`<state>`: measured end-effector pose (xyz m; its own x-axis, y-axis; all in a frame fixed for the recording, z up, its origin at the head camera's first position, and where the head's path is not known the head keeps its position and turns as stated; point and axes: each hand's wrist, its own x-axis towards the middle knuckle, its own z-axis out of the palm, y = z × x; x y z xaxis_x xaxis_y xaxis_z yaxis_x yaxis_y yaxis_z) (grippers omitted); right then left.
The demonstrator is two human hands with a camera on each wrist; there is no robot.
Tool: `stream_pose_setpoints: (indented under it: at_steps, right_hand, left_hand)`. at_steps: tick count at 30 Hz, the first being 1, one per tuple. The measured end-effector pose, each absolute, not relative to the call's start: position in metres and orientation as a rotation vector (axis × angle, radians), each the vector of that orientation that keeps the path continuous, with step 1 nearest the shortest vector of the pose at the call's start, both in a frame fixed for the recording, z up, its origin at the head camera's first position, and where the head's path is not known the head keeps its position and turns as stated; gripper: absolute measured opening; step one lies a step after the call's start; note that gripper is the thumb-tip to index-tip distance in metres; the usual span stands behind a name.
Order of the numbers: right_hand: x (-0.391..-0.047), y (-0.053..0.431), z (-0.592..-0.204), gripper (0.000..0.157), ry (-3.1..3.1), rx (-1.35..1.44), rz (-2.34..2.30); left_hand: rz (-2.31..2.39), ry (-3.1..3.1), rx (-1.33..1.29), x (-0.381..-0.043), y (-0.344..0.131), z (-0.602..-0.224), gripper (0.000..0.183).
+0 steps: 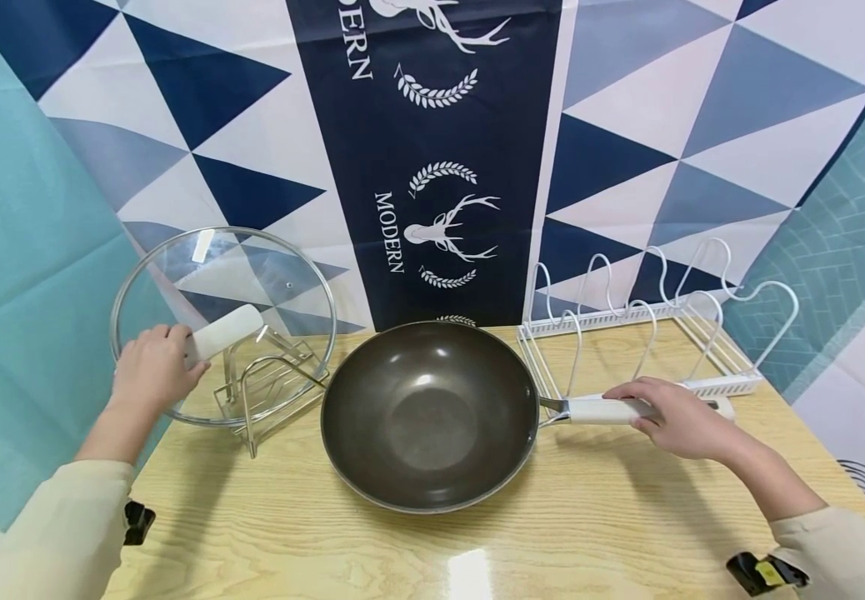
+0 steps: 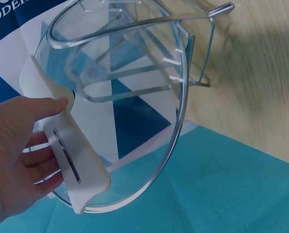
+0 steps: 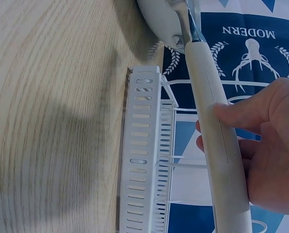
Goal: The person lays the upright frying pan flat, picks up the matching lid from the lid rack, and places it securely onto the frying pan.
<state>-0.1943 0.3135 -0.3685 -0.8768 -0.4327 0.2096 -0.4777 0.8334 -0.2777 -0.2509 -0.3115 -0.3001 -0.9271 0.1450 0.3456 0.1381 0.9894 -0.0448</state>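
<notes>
A dark wok [image 1: 432, 425] stands at the middle of the table, its long cream handle [image 1: 601, 410] pointing right. My right hand [image 1: 680, 417] grips that handle; in the right wrist view the thumb lies along one side of the handle [image 3: 215, 141], with fingers behind it. On the left, a round glass lid [image 1: 290, 283] with a metal rim is tilted upright at a wire lid stand [image 1: 252, 400]. My left hand [image 1: 151, 367] holds the lid's white knob handle [image 1: 222, 333], thumb on one side and fingers round the other in the left wrist view.
A white wire pan rack [image 1: 642, 325] with several loops stands at the back right, behind the wok handle. Patterned cloth [image 1: 432, 150] hangs along the table's back edge, and teal cloth [image 1: 27, 275] is at the left. Wooden tabletop [image 1: 372, 550] lies in front.
</notes>
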Motion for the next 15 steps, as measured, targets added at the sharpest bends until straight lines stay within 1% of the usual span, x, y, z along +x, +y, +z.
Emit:
stream_pose_setpoints:
  at_steps: [7, 15]
  right_hand:
    - [-0.194, 0.313, -0.369, 0.037, -2.879, 0.721, 0.492]
    - [-0.194, 0.314, -0.37, 0.038, -2.854, 0.73, 0.477]
  left_hand:
    - [-0.082, -2.984, -0.159, -0.258, -0.322, -0.298, 0.053]
    - [-0.158, -3.069, -0.142, -0.264, -0.331, -0.295, 0.057]
